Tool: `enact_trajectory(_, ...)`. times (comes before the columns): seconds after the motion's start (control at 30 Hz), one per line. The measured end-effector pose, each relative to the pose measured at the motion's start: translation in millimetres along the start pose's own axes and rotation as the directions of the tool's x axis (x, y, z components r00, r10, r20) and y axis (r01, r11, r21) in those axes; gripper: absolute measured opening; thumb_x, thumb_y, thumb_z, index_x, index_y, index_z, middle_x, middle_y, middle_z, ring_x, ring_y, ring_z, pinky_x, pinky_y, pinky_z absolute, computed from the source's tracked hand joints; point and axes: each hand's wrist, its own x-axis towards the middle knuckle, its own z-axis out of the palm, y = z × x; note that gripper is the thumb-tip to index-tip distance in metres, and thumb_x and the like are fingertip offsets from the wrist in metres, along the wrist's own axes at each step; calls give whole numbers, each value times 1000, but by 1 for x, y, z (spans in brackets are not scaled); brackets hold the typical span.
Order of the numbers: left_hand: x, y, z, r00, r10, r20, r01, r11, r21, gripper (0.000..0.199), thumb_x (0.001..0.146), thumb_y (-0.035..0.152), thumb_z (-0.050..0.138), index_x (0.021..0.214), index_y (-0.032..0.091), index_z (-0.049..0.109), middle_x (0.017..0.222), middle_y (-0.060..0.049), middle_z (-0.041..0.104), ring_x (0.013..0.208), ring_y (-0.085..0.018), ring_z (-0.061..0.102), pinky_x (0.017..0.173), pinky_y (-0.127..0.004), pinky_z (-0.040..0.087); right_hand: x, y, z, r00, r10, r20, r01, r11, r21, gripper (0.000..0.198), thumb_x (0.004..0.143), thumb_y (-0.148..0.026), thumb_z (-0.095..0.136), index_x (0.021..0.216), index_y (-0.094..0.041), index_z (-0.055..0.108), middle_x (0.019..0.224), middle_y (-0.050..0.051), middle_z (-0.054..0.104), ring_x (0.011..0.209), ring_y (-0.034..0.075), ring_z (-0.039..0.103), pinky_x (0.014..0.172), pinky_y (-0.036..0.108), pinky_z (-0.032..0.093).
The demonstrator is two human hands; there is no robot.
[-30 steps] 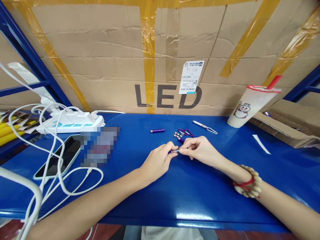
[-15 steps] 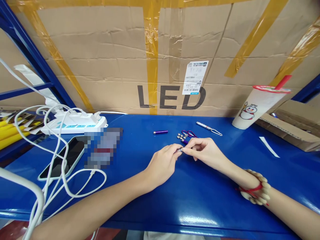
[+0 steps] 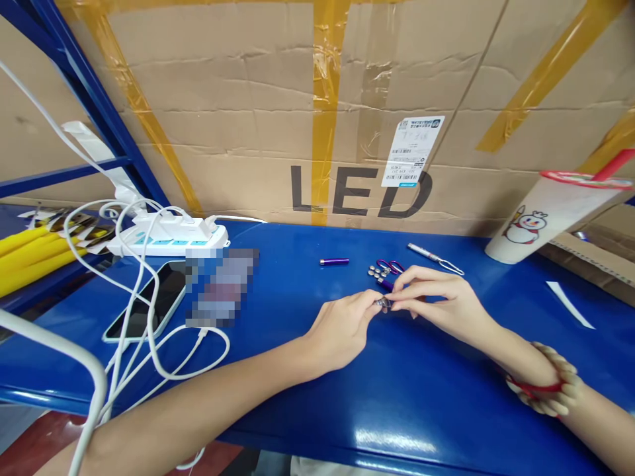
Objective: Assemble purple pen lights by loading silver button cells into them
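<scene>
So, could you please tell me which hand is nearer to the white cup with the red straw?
Right. The right hand is to the left of the white cup and closer to the camera; the left hand is farther to the left.

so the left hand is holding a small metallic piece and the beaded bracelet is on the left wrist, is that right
Not quite: the beaded bracelet is on the wrist of the right hand, not the left, as the head view shows. The left hand does hold the small metallic piece.
</scene>
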Motion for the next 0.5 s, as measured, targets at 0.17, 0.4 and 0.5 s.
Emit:
enact_trajectory(0.17, 0, -3, -3, 998, 1, 61, -2, 1000, 8, 21, 93, 29, 26, 92, 21, 45, 78, 2, 54, 66, -11, 47, 59, -21, 30, 0, 0, 2, 1000, -21, 13, 21, 1000, -9, 11, 78, -19, 59, 76, -15, 69, 75, 5, 57, 56, 3, 53, 50, 10, 47)
enact_trajectory(0.4, -2, -5, -5, 992, 29, 126, -32, 999, 21, 20, 92, 28, 25, 94, 20, 43, 78, 1, 54, 66, -12, 48, 59, -22, 30, -1, -2, 8, 998, -60, -9, 59, 998, -29, 11, 76, -18, 60, 69, -14, 67, 71, 3, 58, 57, 3, 53, 51, 10, 45)
enact_trajectory(0.5, -2, -5, -5, 989, 31, 145, -33, 999, 13, 19, 92, 27, 25, 95, 19, 43, 80, 0, 54, 67, -12, 49, 60, -22, 31, -2, -2, 7, 998, -59, -4, 59, 996, -65, 10, 75, -22, 62, 69, -16, 68, 68, 3, 59, 60, 4, 55, 56, 13, 46)
